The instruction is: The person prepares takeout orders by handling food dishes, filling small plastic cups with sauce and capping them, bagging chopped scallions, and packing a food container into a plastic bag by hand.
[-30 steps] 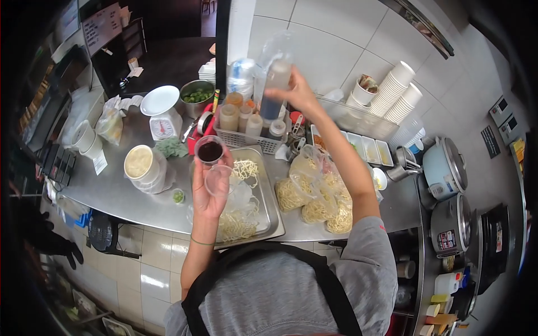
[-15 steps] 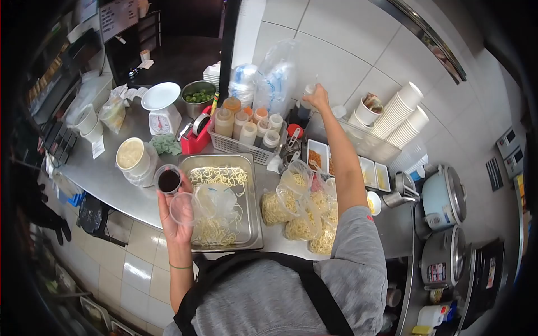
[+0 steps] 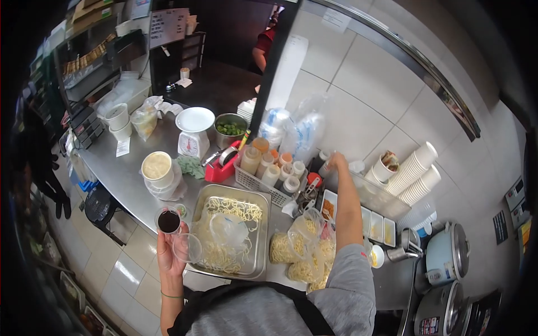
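My left hand [image 3: 170,259] is closed around a small clear cup [image 3: 168,221] of dark sauce. A clear round lid [image 3: 188,248] sits beside the cup in the same fingers. My right arm reaches to the back of the counter, where my right hand [image 3: 337,162] is closed at a dark squeeze bottle [image 3: 320,161] with a pale top; its fingers are partly hidden. Below my reach lie several clear bags of noodles [image 3: 302,249]. Loose noodles and a plastic bag lie in a metal tray [image 3: 263,246] between my arms.
A grey basket [image 3: 263,187] holds several sauce bottles. A red tape dispenser [image 3: 222,167], a white scale [image 3: 192,144] and a lidded tub [image 3: 157,168] stand to the left. Stacked paper cups [image 3: 412,168] and a rice cooker [image 3: 448,253] are right. Another person [image 3: 262,47] shows beyond the opening.
My right hand has lowered the squeeze bottle toward the counter beside the basket. My left hand still holds the cup and lid. The camera view has shifted, and a person appears at the back.
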A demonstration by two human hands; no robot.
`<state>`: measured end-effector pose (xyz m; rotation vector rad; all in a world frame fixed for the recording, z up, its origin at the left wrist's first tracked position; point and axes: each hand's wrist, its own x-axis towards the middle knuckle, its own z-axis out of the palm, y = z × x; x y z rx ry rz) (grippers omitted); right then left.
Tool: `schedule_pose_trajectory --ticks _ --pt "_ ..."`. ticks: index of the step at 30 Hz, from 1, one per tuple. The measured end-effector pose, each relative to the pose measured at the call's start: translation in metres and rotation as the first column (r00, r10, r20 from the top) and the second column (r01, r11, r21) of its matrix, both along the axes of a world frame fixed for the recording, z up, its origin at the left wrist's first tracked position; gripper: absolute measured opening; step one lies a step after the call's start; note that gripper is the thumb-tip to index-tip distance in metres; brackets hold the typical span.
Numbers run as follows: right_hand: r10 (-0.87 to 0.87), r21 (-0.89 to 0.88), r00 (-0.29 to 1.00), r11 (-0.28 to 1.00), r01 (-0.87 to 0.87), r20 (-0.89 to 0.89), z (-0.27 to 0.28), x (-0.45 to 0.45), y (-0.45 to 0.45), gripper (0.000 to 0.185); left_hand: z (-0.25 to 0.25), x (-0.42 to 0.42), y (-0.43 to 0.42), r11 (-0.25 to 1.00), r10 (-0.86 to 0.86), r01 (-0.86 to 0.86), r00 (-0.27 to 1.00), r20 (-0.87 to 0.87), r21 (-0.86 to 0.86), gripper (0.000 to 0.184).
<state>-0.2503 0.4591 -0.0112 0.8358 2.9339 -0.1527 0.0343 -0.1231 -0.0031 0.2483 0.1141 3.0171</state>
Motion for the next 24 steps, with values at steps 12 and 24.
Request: schedule_pose_trajectory --ticks 12,24 --pt "0.218 -0.073 0.922 0.965 -0.253 -0.321 0.105 0.022 -0.118 0.044 0.012 -0.002 -0.085 1.000 0.009 -0.009 1.000 0.008 0.007 0.051" --pt "0.724 -0.932 0.600 -0.174 -0.318 -0.340 0.111 0.189 -0.586 0.037 0.007 -0.023 -0.232 0.973 0.101 -0.122 0.988 -0.113 -0.194 0.052"
